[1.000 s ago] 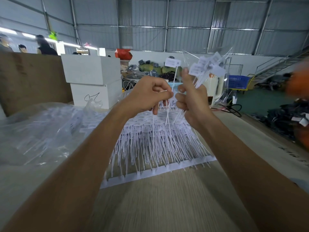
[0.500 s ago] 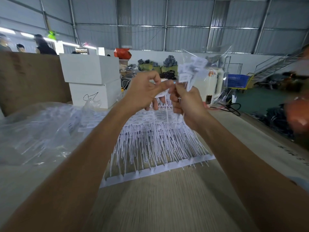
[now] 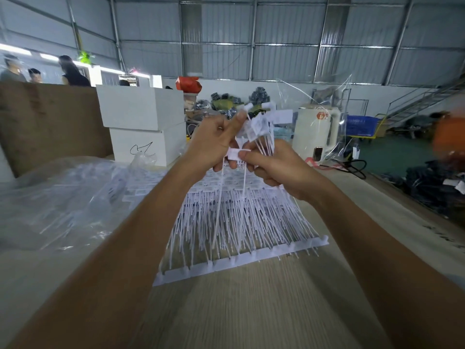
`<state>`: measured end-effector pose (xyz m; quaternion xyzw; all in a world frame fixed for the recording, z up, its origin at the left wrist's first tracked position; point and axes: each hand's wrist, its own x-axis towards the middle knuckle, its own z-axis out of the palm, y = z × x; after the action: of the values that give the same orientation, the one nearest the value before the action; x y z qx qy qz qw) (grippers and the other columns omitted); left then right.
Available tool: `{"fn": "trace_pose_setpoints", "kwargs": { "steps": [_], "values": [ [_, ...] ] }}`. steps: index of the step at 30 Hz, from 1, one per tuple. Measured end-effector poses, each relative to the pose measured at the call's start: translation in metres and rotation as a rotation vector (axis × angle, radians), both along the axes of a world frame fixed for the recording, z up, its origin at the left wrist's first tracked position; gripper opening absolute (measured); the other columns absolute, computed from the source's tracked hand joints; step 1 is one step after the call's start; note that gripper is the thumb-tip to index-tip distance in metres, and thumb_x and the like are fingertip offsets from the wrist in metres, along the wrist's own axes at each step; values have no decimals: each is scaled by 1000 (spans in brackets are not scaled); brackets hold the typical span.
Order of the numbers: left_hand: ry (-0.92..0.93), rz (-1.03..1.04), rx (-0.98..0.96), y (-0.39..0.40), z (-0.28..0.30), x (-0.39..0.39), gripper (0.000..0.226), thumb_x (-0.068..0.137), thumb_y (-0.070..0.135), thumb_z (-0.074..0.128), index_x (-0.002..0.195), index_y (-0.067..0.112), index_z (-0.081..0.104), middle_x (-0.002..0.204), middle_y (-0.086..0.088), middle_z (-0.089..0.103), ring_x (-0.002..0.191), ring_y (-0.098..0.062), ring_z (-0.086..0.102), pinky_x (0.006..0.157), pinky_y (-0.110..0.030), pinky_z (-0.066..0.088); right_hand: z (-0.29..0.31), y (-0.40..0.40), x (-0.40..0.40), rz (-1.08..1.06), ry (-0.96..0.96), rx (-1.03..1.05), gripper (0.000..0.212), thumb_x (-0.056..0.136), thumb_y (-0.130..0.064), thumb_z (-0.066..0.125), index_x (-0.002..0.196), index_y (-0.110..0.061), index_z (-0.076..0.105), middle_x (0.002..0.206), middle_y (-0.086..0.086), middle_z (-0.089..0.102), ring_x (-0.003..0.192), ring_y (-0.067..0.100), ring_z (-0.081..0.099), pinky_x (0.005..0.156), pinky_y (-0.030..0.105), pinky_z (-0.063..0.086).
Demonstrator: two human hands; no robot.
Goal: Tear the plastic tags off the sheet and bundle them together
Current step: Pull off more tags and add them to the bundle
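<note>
The bundle of torn-off tags (image 3: 260, 124) is standing above the sheet (image 3: 241, 222), which is lying on the bench (image 3: 251, 311). The right hand (image 3: 279, 170) is curling around the bundle's stems, thumb pinching a loose tag (image 3: 235, 153), while the left hand (image 3: 216, 142) is gripping that same tag from the other side, one finger raised. The fanned tag heads are likely risking a spill if either grip is loosening during the handover, and the thin stems may be tangling with tags below.

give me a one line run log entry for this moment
left hand: pinches single white plastic tag | right hand: grips bundle of white plastic tags | white tag sheet: flat on wooden table
</note>
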<state>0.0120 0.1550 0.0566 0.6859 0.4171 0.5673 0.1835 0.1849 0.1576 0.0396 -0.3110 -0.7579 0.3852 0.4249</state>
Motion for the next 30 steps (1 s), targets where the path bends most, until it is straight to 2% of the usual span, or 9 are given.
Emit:
{"fn": "trace_pose_setpoints", "kwargs": {
  "steps": [4, 7, 11, 17, 22, 25, 26, 28, 30],
  "values": [
    [-57, 60, 15, 5, 0, -1, 71, 93, 62, 57, 89, -9, 57, 63, -7, 65, 44, -25, 48, 33, -23, 33, -8, 1, 2, 93, -42, -53, 13, 97, -24, 67, 87, -15, 66, 70, 8, 57, 45, 12, 28, 42, 21, 21],
    [-142, 69, -9, 4, 1, 0, 65, 94, 60, 57, 89, -5, 63, 65, -9, 67, 48, -22, 57, 39, -25, 42, -10, 4, -1, 93, 62, -73, 11, 97, -21, 67, 86, -19, 66, 67, 4, 58, 44, 10, 29, 40, 19, 21],
    [-165, -26, -126, 3, 3, -3, 33, 97, 39, 64, 90, 8, 75, 82, -10, 75, 73, -24, 71, 55, -33, 57, -6, 8, 5, 33, 258, -82, 8, 96, -10, 65, 89, -15, 64, 61, 1, 45, 42, 9, 25, 38, 19, 21],
    [-83, -182, -290, -7, 3, 0, 24, 99, 31, 63, 106, 9, 68, 80, -16, 75, 62, -26, 67, 49, -27, 51, -3, 8, 6, -64, 437, -110, 9, 100, -10, 61, 93, -15, 62, 63, -1, 42, 40, 7, 24, 38, 18, 20],
    [-212, -87, -179, -6, 4, -3, 24, 102, 24, 58, 90, 8, 72, 56, -11, 62, 48, -22, 51, 45, -23, 39, -6, 3, -4, -154, 188, 77, 9, 97, -16, 68, 103, -10, 69, 61, -1, 51, 45, 15, 39, 44, 27, 30],
    [-257, -70, -228, -5, 5, -6, 21, 100, 12, 57, 83, 9, 70, 48, -3, 55, 47, -19, 48, 43, -20, 38, -3, 2, -9, -305, -3, 339, 14, 97, -21, 69, 106, -10, 71, 90, 3, 74, 80, 22, 68, 74, 34, 53],
    [-263, -77, -247, -4, 5, -6, 24, 99, 8, 56, 79, 9, 70, 48, -3, 54, 43, -16, 47, 42, -19, 38, -3, 3, -8, -345, -70, 409, 12, 97, -22, 68, 102, -12, 70, 91, 0, 73, 84, 19, 68, 77, 33, 52],
    [-272, -73, -280, -3, 4, -5, 36, 94, 1, 54, 65, 12, 70, 45, -4, 52, 36, -12, 43, 39, -17, 34, -4, 2, -6, -393, -188, 581, 6, 97, -15, 67, 92, -17, 69, 76, -10, 62, 67, 4, 59, 63, 26, 46],
    [-294, -62, -325, -2, 3, -3, 47, 92, -4, 51, 51, 13, 70, 41, -2, 49, 31, -9, 38, 36, -14, 30, -7, 4, -3, -423, -275, 759, 15, 93, 0, 64, 83, -11, 69, 73, -14, 50, 61, 3, 46, 59, 8, 33]
  ]
}}
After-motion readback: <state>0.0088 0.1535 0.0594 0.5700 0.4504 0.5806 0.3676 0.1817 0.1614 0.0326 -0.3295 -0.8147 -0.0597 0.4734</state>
